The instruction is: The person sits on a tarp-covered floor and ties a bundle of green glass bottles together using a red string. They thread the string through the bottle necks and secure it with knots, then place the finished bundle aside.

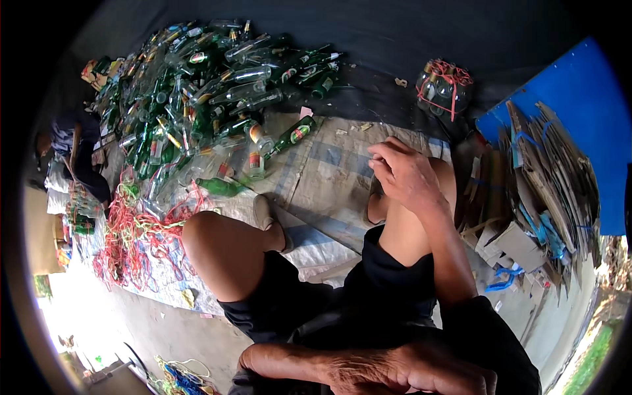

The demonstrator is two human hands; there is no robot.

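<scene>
My right hand (406,174) rests over my bare right knee, its fingers loosely curled and slightly apart, with nothing seen in them. My left hand (412,369) lies across the front of my body near my right elbow. Its fingertips are partly hidden, so its grip is unclear. Before my feet, a large heap of glass bottles (173,94), green and clear, lies on its sides. Nearest to me are a green bottle (291,137) with a label, a clear bottle (256,164) and a green bottle (217,186) without a visible label.
Tangled red and green plastic twine (133,232) lies left on a woven plastic sheet (340,168). A tied bundle of bottles (439,91) stands far right. Stacked flattened cardboard (548,182) leans by a blue panel (602,123). Another person (79,143) is at the left.
</scene>
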